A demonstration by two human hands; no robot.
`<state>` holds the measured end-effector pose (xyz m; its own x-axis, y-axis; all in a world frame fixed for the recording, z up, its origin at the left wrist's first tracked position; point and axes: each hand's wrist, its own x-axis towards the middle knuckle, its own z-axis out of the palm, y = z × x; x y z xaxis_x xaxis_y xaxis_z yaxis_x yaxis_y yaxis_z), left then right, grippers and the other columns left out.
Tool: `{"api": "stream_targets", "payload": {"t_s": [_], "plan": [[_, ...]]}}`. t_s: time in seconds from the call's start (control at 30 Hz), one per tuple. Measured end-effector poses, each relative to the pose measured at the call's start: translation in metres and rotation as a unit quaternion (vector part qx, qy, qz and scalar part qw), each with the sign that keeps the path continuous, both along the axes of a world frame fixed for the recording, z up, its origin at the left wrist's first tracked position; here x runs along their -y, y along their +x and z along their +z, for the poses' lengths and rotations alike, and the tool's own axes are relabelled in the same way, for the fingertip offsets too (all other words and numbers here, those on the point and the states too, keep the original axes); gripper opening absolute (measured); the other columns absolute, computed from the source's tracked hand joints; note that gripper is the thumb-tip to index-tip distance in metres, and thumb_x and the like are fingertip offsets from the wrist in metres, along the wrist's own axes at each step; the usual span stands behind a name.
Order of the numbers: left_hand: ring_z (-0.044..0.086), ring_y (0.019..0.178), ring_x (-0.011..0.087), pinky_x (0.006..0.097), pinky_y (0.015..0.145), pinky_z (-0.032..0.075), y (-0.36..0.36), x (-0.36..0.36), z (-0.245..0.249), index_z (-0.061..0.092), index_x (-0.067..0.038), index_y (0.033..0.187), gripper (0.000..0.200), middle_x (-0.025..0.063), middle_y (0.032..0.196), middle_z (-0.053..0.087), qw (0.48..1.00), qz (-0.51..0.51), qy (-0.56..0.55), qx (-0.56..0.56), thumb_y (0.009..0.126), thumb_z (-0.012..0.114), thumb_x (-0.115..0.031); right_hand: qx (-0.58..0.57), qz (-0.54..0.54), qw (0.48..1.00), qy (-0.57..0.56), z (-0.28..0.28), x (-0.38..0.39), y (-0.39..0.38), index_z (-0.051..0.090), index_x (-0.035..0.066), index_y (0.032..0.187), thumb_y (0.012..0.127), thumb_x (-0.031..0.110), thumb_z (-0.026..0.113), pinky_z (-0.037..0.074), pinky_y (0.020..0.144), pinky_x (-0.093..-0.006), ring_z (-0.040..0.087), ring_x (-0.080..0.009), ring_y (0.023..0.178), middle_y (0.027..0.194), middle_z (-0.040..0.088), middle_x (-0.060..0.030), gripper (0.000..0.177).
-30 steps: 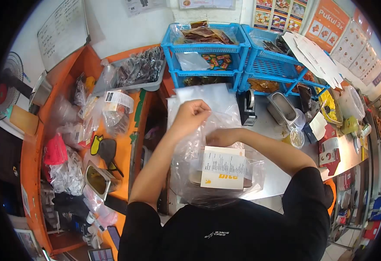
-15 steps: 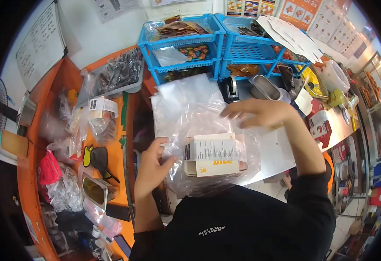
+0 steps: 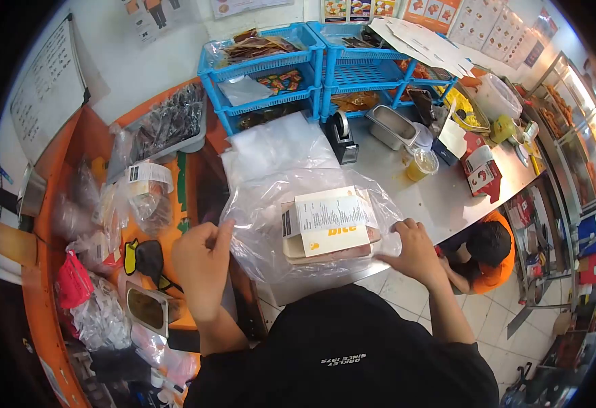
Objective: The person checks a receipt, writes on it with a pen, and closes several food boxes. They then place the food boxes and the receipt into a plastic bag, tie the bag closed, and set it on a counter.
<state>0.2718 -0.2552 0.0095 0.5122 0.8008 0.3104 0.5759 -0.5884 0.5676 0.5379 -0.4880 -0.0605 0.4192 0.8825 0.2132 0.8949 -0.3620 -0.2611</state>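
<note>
A food box (image 3: 332,241) with a printed receipt (image 3: 330,213) on its lid lies in a clear plastic bag (image 3: 257,238) at the front of the metal table. My left hand (image 3: 203,268) is closed at the bag's left edge, thumb and curled finger pinching the film. On the other side, my right hand (image 3: 417,251) grips the bag's right edge, its thumb close to the box corner. The bag spreads wide and loose around the box. Behind it lies a stack of clear plastic bags (image 3: 281,146).
Blue tiered baskets (image 3: 264,64) stand at the back, with a tape dispenser (image 3: 341,136) and a metal tray (image 3: 392,128) before them. A cup of yellow liquid (image 3: 420,165) stands to the right. A person in orange (image 3: 494,251) is low beside the table.
My right hand has come down from above the box to the bag's right edge. My left hand has moved left and the bag is spread wider. The crouching person now shows more fully.
</note>
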Motion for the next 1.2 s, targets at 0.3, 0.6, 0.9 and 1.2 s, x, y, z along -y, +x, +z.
{"api": "stream_targets", "payload": {"t_s": [0.3,0.6,0.9,1.2], "plan": [[0.049,0.064,0.0021,0.0182,0.057,0.037,0.016,-0.002,-0.015,0.063,0.003,0.084,0.012,-0.0028,0.069,0.058,0.929,-0.073,-0.154,0.327,0.088,0.062,-0.008,-0.595,-0.108,0.733,0.312,0.063,-0.007,0.036,0.046,-0.003,0.107,0.087,0.008,0.058,0.051,0.064,-0.0337,0.063,-0.0204,0.065,0.062,0.058,-0.006,0.026],[0.055,0.065,0.007,0.0207,0.06,0.043,0.03,0.005,0.047,0.061,-0.002,0.087,0.015,0.0017,0.074,0.063,0.865,-0.133,-0.173,0.451,0.093,0.054,-0.013,-0.395,0.167,0.864,0.264,0.165,-0.068,0.032,0.041,0.0,0.119,0.084,0.013,0.066,0.049,0.063,-0.027,0.06,-0.0133,0.067,0.077,0.062,-0.0072,0.045],[0.065,0.085,0.0196,0.0281,0.075,0.048,0.028,0.035,0.09,0.061,0.003,0.105,0.054,0.0118,0.095,0.068,0.912,-0.357,0.13,0.155,0.068,0.082,-0.03,-0.149,0.36,0.895,0.216,0.183,-0.089,-0.039,0.059,-0.001,0.072,0.078,0.014,0.066,0.042,0.051,-0.0424,0.054,-0.0392,0.056,0.057,0.053,-0.0201,0.018],[0.045,0.12,0.0354,0.0414,0.099,0.038,0.073,0.075,-0.026,0.033,0.001,0.132,0.088,0.0191,0.127,0.045,0.943,-0.235,-0.167,0.168,0.061,0.082,-0.02,-0.228,0.349,0.878,0.235,0.174,-0.104,-0.051,0.048,0.001,0.059,0.082,0.01,0.066,0.031,0.039,-0.0327,0.04,-0.0287,0.038,0.047,0.042,-0.0132,0.03]]}}
